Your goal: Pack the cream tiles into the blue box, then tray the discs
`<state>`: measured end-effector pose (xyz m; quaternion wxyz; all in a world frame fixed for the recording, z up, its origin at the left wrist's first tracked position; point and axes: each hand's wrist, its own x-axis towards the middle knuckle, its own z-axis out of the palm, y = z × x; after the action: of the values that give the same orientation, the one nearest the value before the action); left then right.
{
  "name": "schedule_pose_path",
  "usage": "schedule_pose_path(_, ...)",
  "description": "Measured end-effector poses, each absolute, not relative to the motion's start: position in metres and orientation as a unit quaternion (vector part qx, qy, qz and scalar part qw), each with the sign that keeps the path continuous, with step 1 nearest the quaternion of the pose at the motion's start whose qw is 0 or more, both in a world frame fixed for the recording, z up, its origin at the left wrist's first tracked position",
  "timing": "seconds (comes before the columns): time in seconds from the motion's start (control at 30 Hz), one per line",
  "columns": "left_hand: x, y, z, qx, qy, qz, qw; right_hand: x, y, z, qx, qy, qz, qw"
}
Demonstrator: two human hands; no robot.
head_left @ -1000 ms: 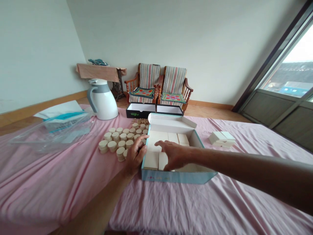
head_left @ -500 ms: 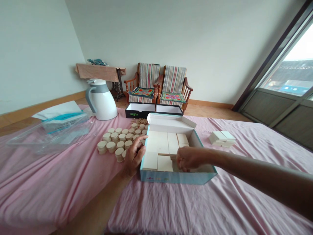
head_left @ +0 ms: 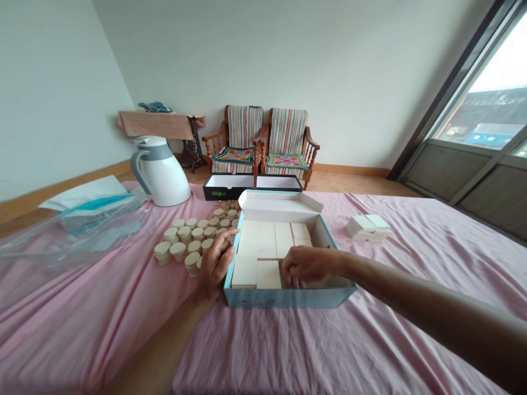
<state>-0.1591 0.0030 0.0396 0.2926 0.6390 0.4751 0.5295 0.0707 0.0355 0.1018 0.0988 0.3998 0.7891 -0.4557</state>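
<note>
A light-blue cardboard box [head_left: 288, 298] stands with its lid folded back, holding flat pale wooden pieces [head_left: 246, 247] laid in rows. My left hand [head_left: 216, 263] is at the box's left side, with fingertips and thumb against its rim. Inside, my right hand [head_left: 302, 266] is closed, fingers pointing down beside a square wooden piece [head_left: 269, 274] in the front row. Whatever the right fingers hold is hidden under the hand. Left of the box are several stacks of round wooden discs [head_left: 178, 250].
Two stacks of pale wooden pieces [head_left: 368, 226] lie on the pink cloth [head_left: 411, 236] at right. Behind the box is a black tray [head_left: 228, 193] with white compartments. A white and grey jug [head_left: 167, 178] and clear plastic packaging [head_left: 74, 230] stand at left.
My right hand has moved slightly left within the box, and the square front-row piece now shows a straighter right edge. The whole view has shifted a little; my left hand stays at the rim.
</note>
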Motion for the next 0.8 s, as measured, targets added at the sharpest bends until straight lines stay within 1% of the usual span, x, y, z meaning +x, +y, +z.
schedule_pose_path(0.03, -0.159, 0.003, 0.040, 0.639, 0.475, 0.530, 0.292, 0.072, 0.037, 0.103, 0.386, 0.781, -0.481, 0.096)
schedule_pose_path(0.1, -0.158, 0.002, 0.042, 0.637, 0.476, 0.529, 0.296, 0.072, 0.037, 0.102, 0.359, 0.789, -0.490, 0.089)
schedule_pose_path(0.23, -0.157, 0.002, 0.043, 0.633, 0.481, 0.530, 0.295, 0.072, 0.032, 0.095, 0.338, 0.827, -0.445, 0.057)
schedule_pose_path(0.33, -0.157, 0.003, 0.042, 0.638, 0.479, 0.527, 0.293, 0.077, 0.024, 0.097, 0.352, 0.850, -0.391, 0.008)
schedule_pose_path(0.4, -0.158, 0.002, 0.043, 0.649, 0.480, 0.517, 0.285, 0.085, 0.018, 0.102, 0.374, 0.852, -0.360, -0.064)
schedule_pose_path(0.47, -0.160, 0.000, 0.047, 0.665, 0.498, 0.501, 0.244, 0.099, 0.012, 0.107, 0.397, 0.833, -0.341, -0.180)
schedule_pose_path(0.5, -0.160, -0.002, 0.051, 0.672, 0.513, 0.496, 0.199, 0.107, 0.011, 0.108, 0.409, 0.813, -0.331, -0.251)
schedule_pose_path(0.57, -0.162, -0.009, 0.063, 0.681, 0.537, 0.492, 0.072, 0.127, 0.011, 0.106, 0.434, 0.752, -0.302, -0.393)
schedule_pose_path(0.63, -0.163, -0.017, 0.078, 0.693, 0.529, 0.487, -0.044, 0.147, 0.017, 0.095, 0.464, 0.679, -0.257, -0.507)
schedule_pose_path(0.67, -0.163, -0.021, 0.087, 0.711, 0.514, 0.476, -0.065, 0.157, 0.021, 0.086, 0.481, 0.646, -0.228, -0.548)
schedule_pose_path(0.7, -0.162, -0.024, 0.094, 0.736, 0.496, 0.457, -0.061, 0.166, 0.026, 0.076, 0.498, 0.618, -0.197, -0.575)
schedule_pose_path(0.8, -0.157, -0.031, 0.113, 0.831, 0.443, 0.337, 0.003, 0.186, 0.037, 0.042, 0.535, 0.581, -0.115, -0.603)
